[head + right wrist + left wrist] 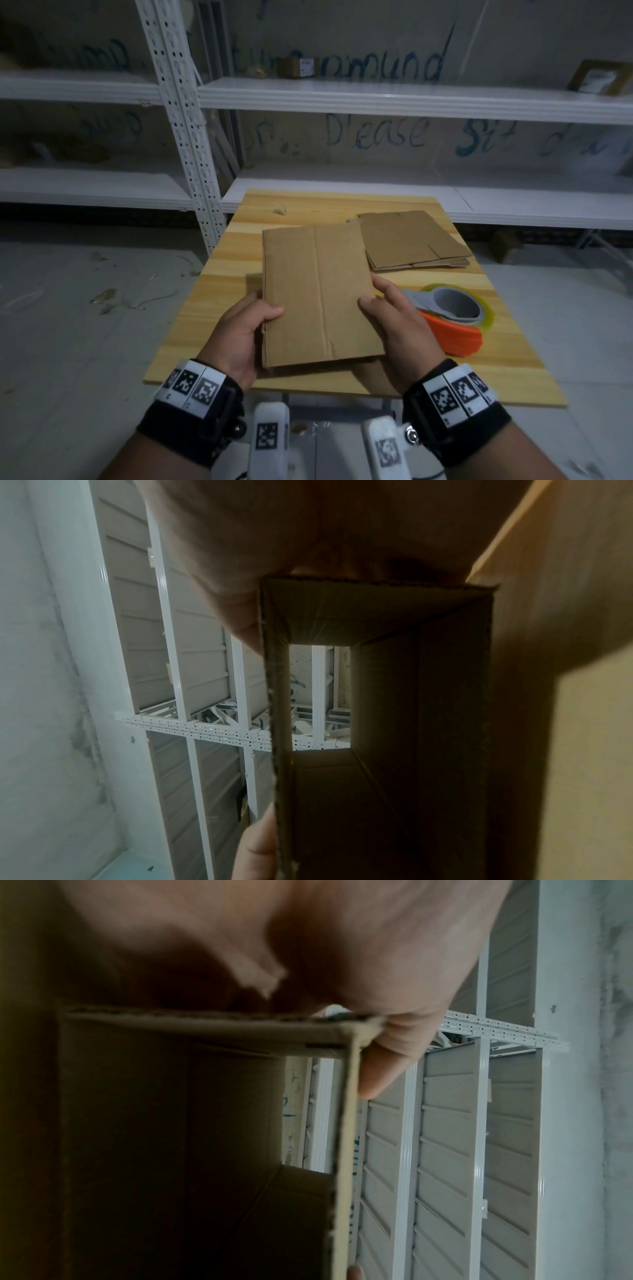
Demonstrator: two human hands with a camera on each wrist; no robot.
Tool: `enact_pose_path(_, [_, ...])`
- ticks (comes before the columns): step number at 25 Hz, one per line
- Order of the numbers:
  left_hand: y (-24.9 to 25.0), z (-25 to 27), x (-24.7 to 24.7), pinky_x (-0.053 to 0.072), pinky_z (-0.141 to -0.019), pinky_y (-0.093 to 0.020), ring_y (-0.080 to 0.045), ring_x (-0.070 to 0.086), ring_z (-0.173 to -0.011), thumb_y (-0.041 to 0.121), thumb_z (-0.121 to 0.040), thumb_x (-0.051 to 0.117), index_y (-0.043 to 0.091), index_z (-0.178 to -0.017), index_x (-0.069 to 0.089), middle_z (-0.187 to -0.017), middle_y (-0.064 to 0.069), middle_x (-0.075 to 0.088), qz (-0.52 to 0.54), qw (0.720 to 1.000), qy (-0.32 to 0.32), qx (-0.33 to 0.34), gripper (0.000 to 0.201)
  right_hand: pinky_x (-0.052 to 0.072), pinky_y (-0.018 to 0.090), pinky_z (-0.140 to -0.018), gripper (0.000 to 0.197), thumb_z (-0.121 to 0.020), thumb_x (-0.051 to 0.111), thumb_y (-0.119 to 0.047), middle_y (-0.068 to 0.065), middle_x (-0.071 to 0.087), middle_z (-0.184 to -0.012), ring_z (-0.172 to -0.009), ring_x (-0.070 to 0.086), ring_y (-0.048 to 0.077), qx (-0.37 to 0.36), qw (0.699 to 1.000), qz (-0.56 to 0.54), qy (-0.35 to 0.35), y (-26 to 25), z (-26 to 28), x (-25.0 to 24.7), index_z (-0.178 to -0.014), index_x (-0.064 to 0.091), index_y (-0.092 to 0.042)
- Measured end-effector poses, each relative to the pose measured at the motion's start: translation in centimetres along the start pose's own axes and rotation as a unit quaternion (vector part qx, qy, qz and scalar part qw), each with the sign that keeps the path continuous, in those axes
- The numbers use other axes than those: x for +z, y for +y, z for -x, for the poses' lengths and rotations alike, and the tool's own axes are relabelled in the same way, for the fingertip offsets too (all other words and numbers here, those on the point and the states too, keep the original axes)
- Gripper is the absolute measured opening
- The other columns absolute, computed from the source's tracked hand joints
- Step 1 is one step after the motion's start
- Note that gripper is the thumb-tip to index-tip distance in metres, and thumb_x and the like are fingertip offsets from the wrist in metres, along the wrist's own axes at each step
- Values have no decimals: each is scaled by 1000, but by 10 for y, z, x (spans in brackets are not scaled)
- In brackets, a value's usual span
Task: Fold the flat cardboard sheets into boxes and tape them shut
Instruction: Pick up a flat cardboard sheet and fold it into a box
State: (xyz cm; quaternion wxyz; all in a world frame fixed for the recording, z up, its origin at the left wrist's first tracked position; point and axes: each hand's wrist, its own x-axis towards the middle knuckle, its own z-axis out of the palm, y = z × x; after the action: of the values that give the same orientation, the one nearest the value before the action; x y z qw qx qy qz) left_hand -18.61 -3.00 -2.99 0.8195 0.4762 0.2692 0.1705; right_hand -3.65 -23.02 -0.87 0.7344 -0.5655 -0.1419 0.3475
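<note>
Already both hands pinched the cardboard sheet (318,294) above the wooden surface (219,274): the left hand (239,337) gripped its left edge, thumb on top, and the right hand (394,329) its right edge. Through the wrist views it had opened into a hollow sleeve, so it looked light and stiff along its creases yet easy to crush, best held at the folded side edges. Nearby lay spare flat sheets (411,240) and a tape dispenser (452,318).
</note>
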Motion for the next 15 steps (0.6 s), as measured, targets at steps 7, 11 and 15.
enact_pose_path(7, [4, 1, 6, 60, -86, -50, -31, 80, -111, 35, -80, 81, 16, -134, 74, -123, -13, 82, -29, 999, -20, 35, 57, 62, 49, -85, 48, -97, 70, -29, 15, 74, -131, -115, 74, 37, -12, 1000, 3, -7, -2, -4, -6, -144, 61, -33])
enact_pose_path(11, [2, -2, 3, 60, -94, -59, -41, 73, -124, 42, -82, 81, 23, -141, 70, -134, -18, 77, -8, 1000, -13, 17, 63, 55, 67, -106, 63, -85, 70, -39, 17, 72, -136, -124, 69, 43, 2, 999, -36, -15, -1, -5, -6, -147, 61, -36])
enact_pose_path(15, [1, -1, 1, 60, -90, -61, -45, 71, -123, 39, -79, 77, 27, -133, 75, -134, -21, 75, 1, 1000, -10, 0, 55, 62, 57, -94, 70, -81, 70, -29, 14, 76, -126, -114, 74, 37, -26, 999, -9, -31, -4, -3, -8, -149, 56, -37])
